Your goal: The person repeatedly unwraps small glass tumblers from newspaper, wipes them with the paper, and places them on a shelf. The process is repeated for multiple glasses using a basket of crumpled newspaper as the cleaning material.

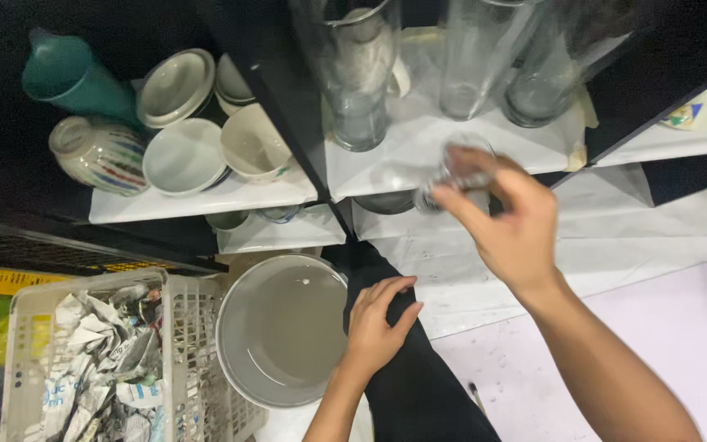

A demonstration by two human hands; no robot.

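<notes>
I see the right hand (511, 221) pinching a small clear drinking glass (464, 168) by its rim, over the white paper-lined shelf (419, 155), at five o'clock from the tall clear glass mug (355, 74). The left hand (378, 323) lies flat on a black shelf divider (407, 368), grasping nothing. Risk, in my judgement: the fingertip pinch may slip, or the glass may knock the mug. Motion blur obscures the small glass; the tall glasses at twelve o'clock are cut off above.
</notes>
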